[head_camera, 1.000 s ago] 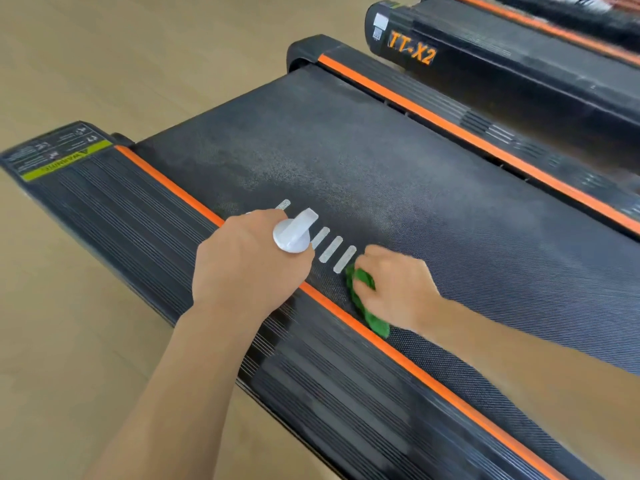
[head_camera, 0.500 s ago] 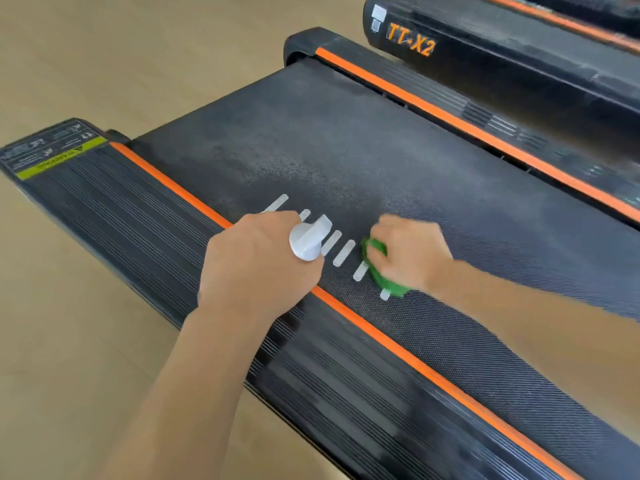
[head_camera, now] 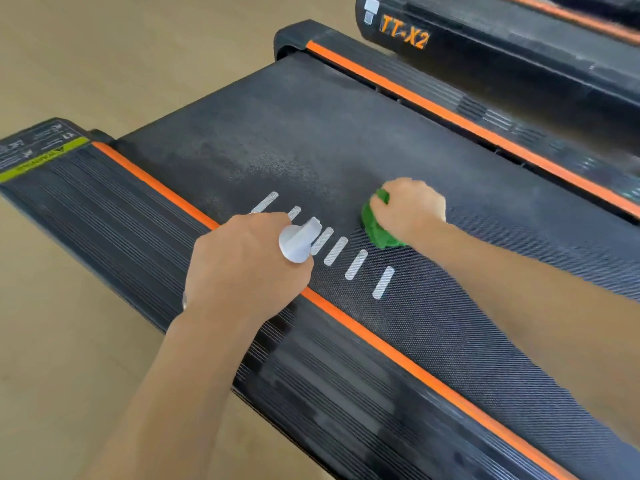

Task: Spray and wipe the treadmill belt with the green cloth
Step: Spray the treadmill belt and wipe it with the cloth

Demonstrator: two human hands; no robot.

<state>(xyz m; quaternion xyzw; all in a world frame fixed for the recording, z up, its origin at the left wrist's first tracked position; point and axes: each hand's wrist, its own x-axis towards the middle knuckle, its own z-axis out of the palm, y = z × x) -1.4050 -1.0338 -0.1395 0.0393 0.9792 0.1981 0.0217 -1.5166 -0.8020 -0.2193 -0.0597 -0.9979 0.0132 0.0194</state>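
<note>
The black textured treadmill belt [head_camera: 311, 140] runs diagonally across the view, with several white dashes printed near its left edge. My right hand [head_camera: 412, 207] grips a bunched green cloth [head_camera: 379, 230] and presses it on the belt, just beyond the dashes. My left hand [head_camera: 242, 268] grips a spray bottle over the orange stripe at the belt's edge. Only the bottle's white nozzle head [head_camera: 298, 240] shows above my fingers; the body is hidden under the hand.
A ribbed black side rail [head_camera: 114, 216] with an orange stripe lies left of the belt, with a green warning label [head_camera: 41, 157] at its far end. A second treadmill marked TT-X2 [head_camera: 405, 36] stands close on the right. Light wooden floor [head_camera: 69, 57] surrounds the machines.
My right hand has slid the green cloth away from the near orange edge, past the white dashes, toward the belt's middle. My left hand with the bottle has stayed in place.
</note>
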